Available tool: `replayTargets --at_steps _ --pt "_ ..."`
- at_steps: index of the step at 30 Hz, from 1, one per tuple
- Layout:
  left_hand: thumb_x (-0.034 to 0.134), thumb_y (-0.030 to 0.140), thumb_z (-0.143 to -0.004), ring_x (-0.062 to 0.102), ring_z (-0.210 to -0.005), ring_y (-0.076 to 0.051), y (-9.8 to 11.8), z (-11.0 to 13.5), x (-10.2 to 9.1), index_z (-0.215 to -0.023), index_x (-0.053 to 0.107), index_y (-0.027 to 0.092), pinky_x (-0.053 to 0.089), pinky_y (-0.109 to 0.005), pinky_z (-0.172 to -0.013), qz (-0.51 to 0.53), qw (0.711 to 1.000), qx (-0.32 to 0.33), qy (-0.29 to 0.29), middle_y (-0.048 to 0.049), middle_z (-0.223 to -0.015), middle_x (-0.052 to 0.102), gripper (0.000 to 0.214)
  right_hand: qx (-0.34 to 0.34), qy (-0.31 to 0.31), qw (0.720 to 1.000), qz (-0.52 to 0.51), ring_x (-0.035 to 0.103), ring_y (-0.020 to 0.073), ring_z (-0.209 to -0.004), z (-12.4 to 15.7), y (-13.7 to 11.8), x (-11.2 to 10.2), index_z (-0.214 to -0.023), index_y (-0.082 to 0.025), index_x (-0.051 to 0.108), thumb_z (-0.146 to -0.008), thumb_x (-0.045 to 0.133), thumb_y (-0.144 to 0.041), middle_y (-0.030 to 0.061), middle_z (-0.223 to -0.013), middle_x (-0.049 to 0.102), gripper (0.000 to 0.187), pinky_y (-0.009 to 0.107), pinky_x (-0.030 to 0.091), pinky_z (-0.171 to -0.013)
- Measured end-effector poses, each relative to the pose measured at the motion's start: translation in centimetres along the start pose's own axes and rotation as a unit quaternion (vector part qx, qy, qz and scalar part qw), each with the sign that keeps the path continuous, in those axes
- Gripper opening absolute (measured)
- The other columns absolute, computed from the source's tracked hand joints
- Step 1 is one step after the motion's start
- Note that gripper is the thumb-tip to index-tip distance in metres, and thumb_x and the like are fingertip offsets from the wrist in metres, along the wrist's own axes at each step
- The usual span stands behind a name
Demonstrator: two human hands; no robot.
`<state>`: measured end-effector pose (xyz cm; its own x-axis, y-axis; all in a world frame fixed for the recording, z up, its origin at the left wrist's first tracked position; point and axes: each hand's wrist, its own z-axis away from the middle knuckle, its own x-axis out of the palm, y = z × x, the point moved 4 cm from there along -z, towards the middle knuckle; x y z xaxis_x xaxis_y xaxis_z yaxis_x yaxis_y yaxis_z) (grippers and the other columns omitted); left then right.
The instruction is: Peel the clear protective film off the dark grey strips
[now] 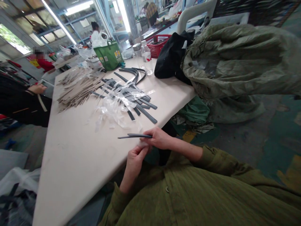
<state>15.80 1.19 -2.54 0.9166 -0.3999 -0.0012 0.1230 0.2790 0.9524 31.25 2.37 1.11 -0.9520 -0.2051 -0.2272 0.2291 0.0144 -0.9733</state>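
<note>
Close to my body, at the table's near edge, my right hand (160, 138) is closed round a pair of dark grey flat strips (135, 136). Their free ends point left over the tabletop and spread slightly apart. Just below, my left hand (135, 158) pinches a small whitish, see-through piece, apparently plastic film (143, 143), against the underside of the right hand's fingers. The fingertips of both hands meet and partly hide each other. Beyond them lies a loose pile of similar grey strips (147, 113), tangled with clear plastic film (113, 113).
The pale table (77, 157) also carries brown strips (80, 89), a green bag (109, 56), a plastic bottle (147, 58), a red basket (157, 44) and a black bag (168, 58). A large woven sack (235, 62) stands right. A co-worker's hand (37, 88) shows at left.
</note>
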Motion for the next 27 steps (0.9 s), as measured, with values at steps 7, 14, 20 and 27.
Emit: replayTargets --at_steps 7,14,20,27 --pt "0.091 0.039 -0.054 0.061 -0.061 -0.009 1.2 -1.9 -0.8 -0.063 0.066 0.015 0.052 -0.022 -0.066 0.255 0.963 -0.012 0.083 0.0027 -0.062 0.066 0.035 0.04 -0.046 0.995 -0.084 0.049 0.0113 -0.049 4.6 2.5 -0.4 -0.076 -0.013 0.068 -0.089 0.047 -0.071 -0.0013 -0.051 0.056 0.063 0.022 0.039 -0.054" --pt "0.092 0.037 -0.053 0.068 -0.073 -0.012 2.5 -3.7 0.0 -0.07 0.066 0.017 0.055 -0.027 -0.075 0.339 0.936 0.004 0.09 0.0003 -0.078 0.073 0.037 0.1 -0.118 0.979 -0.131 0.049 0.0106 -0.045 7.8 5.4 2.9 -0.075 -0.012 0.068 -0.087 0.045 -0.076 -0.001 -0.052 0.055 0.068 0.021 0.037 -0.048" --pt "0.09 0.039 -0.055 0.069 -0.075 -0.013 2.8 -3.3 1.1 -0.07 0.066 0.019 0.055 -0.029 -0.077 0.304 0.95 0.023 0.061 0.0011 -0.079 0.074 0.035 0.093 -0.111 0.98 -0.133 0.048 0.0095 -0.044 7.1 5.6 2.7 -0.075 -0.012 0.068 -0.086 0.043 -0.078 -0.0018 -0.05 0.054 0.071 0.02 0.038 -0.049" --pt "0.09 0.035 -0.055 0.068 -0.071 -0.013 1.8 -2.7 2.0 -0.071 0.067 0.017 0.053 -0.025 -0.071 0.266 0.962 0.01 0.056 -0.0009 -0.077 0.074 0.033 0.097 -0.124 0.978 -0.136 0.047 0.0086 -0.044 6.7 5.8 3.1 -0.073 -0.012 0.067 -0.088 0.046 -0.073 -0.0022 -0.05 0.055 0.066 0.019 0.037 -0.048"
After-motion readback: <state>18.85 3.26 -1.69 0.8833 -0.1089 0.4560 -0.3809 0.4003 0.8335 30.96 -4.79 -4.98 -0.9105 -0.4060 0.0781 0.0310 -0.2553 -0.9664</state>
